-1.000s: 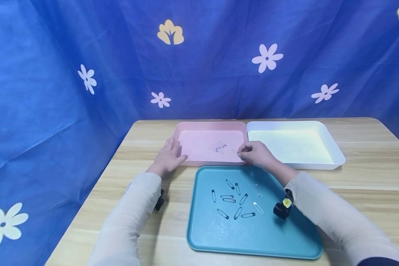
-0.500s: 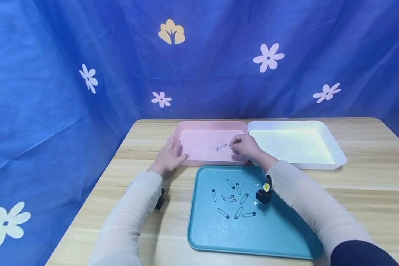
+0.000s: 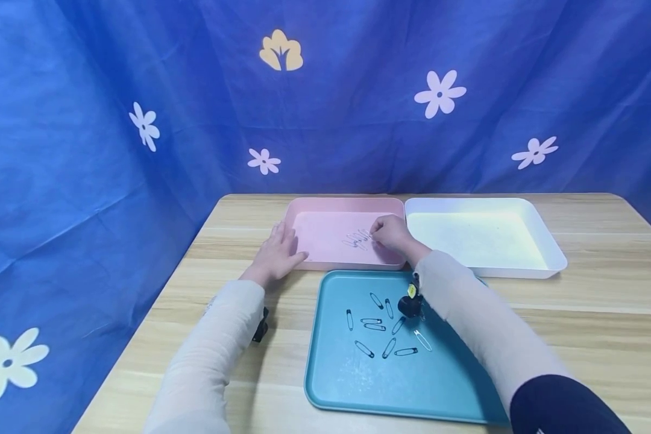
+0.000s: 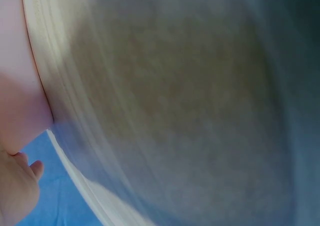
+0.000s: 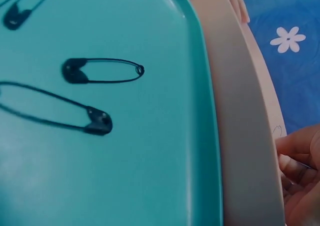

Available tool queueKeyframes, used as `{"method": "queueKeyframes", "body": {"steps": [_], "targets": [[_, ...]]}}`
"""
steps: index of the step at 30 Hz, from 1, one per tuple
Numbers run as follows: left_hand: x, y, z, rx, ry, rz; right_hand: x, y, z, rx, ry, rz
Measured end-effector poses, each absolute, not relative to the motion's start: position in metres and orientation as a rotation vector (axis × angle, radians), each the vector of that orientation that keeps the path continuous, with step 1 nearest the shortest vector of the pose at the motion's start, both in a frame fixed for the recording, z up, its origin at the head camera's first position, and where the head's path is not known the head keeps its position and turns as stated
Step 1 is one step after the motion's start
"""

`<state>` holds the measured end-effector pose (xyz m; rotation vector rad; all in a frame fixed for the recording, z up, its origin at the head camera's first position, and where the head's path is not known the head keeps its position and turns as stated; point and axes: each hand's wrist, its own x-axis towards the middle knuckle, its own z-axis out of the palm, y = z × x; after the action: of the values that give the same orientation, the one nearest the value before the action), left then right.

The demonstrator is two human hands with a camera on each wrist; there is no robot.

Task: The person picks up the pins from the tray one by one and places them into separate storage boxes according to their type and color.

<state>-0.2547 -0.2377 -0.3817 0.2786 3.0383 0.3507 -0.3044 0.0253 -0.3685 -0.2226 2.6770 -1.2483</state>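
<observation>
My right hand (image 3: 389, 232) reaches into the pink tray (image 3: 317, 208), fingers curled. It pinches a thin silver safety pin (image 5: 277, 130) beside a small pile of silver pins (image 3: 357, 240). In the right wrist view its fingertips (image 5: 300, 153) sit just past the pink tray's rim (image 5: 245, 136). My left hand (image 3: 275, 253) lies flat on the wooden table, fingers straight and touching the pink tray's left edge. Several black safety pins (image 3: 382, 325) lie scattered in the teal tray (image 3: 412, 386) nearer to me, two of them closed (image 5: 100, 70). The left wrist view is blurred.
A white tray (image 3: 483, 238) with nothing visible in it stands to the right of the pink one. A blue flowered cloth (image 3: 141, 120) hangs behind and to the left of the table. My right forearm crosses over the teal tray's upper part.
My right hand has moved from the pink tray's near right corner further in and to the left, up to the pile of pins. The left hand has stayed put.
</observation>
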Motion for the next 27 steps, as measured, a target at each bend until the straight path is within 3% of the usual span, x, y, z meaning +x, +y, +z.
{"method": "queueKeyframes", "body": {"steps": [27], "targets": [[-0.253,-0.238,-0.381,0.267,3.035,0.381,-0.321,0.012,-0.38,-0.229,2.818,-0.936]]}}
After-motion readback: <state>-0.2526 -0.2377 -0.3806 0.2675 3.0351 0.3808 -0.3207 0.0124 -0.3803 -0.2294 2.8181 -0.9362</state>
